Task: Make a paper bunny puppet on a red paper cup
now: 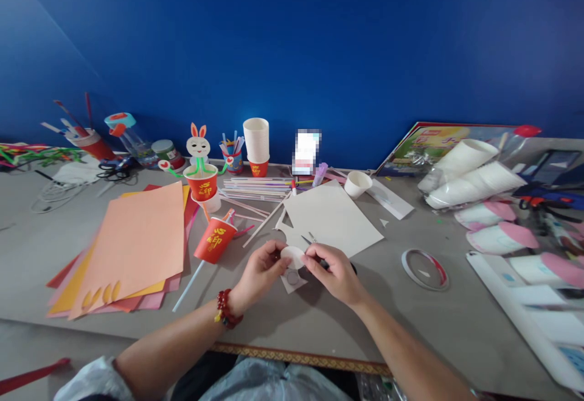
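A small white paper circle is pinched between my two hands above the table. My left hand grips its left edge with thumb and fingers. On the opposite edge, my right hand closes on it in the same way. Scissors lie by my right hand, their blades pointing away and their dark handles mostly hidden. Just below the circle rests a scrap of white paper with a round outline on it. A large white sheet lies beyond my hands.
To the left are coloured paper sheets, a tipped red paper cup with a straw, and a rabbit figure in a cup. Straws lie behind. A tape roll and bagged paper cups are on the right.
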### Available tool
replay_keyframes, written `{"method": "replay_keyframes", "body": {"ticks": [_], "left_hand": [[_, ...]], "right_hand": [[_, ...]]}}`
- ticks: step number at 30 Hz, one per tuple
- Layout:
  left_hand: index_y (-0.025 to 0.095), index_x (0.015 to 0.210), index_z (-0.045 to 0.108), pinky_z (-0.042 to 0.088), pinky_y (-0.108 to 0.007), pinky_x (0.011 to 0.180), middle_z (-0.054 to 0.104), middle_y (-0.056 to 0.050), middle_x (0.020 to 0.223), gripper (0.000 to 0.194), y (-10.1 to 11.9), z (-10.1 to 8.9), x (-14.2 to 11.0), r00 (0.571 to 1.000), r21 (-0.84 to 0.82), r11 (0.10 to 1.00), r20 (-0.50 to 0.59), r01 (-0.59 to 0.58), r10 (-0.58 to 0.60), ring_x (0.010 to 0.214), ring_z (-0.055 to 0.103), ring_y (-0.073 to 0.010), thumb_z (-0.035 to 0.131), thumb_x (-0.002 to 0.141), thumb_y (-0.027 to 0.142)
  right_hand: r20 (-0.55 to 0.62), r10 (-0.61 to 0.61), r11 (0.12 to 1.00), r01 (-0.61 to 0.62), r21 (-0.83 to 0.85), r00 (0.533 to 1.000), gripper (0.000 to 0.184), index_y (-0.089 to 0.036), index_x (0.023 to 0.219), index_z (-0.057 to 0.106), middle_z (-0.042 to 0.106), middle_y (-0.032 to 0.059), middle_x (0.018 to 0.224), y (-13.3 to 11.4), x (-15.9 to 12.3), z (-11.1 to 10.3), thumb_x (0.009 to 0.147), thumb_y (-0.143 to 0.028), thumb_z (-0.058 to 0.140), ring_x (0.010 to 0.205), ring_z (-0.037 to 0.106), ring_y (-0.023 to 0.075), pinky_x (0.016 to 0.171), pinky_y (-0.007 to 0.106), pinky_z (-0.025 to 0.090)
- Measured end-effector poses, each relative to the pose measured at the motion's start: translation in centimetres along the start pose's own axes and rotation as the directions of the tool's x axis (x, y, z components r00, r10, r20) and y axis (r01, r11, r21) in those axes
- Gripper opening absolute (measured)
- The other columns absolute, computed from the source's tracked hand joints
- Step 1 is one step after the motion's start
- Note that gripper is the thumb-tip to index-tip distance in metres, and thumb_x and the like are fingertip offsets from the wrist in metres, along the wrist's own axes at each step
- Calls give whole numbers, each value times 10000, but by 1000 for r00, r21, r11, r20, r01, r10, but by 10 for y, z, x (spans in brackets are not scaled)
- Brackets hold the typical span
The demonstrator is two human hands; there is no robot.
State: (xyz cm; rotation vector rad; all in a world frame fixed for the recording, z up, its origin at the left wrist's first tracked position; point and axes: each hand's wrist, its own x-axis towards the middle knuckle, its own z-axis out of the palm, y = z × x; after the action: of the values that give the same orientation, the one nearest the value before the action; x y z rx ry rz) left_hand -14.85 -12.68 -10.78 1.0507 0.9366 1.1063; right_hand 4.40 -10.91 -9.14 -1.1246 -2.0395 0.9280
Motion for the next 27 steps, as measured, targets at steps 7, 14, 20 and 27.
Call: {"method": "replay_keyframes", "body": {"ticks": [7, 14, 20, 27], "left_hand": [[166, 814, 568, 361, -203, 529, 534, 36, 662, 393, 3, 0, -1, 999, 19, 1000, 29, 20, -20, 568, 455, -86, 749, 758, 511], [159, 727, 573, 385, -200, 538, 499, 36, 625, 421, 1, -3, -3, 999, 91, 995, -18, 31, -30, 563, 447, -85, 655, 827, 560], [151, 735, 630, 429, -216, 538, 539, 13, 637, 452, 0, -2, -3, 997, 74, 995, -53, 59, -56, 566, 496, -107, 635, 819, 595], [158, 831, 672, 425, -209, 575, 562, 11, 697, 347, -1, -4, -2, 998, 103, 995, -58, -5, 11, 626, 487, -109, 654, 844, 504]], "right_hand": [[35, -8, 1000, 9, -13, 999, 279, -209, 728, 520, 516, -30, 659, 1, 0, 0, 972, -343, 497, 619, 468, 129, 548, 246, 364], [78, -57, 997, 60, -47, 995, 248, -218, 722, 497, 531, -33, 683, -2, -1, 0, 949, -309, 538, 643, 484, 134, 610, 251, 388], [60, -62, 996, 66, -62, 996, 246, -220, 721, 506, 532, -33, 667, -3, 0, -1, 949, -307, 536, 625, 478, 134, 591, 251, 383], [68, -57, 996, 62, -65, 996, 255, -220, 716, 478, 521, -33, 667, -2, 0, 0, 949, -307, 533, 628, 473, 136, 600, 252, 377]]}}
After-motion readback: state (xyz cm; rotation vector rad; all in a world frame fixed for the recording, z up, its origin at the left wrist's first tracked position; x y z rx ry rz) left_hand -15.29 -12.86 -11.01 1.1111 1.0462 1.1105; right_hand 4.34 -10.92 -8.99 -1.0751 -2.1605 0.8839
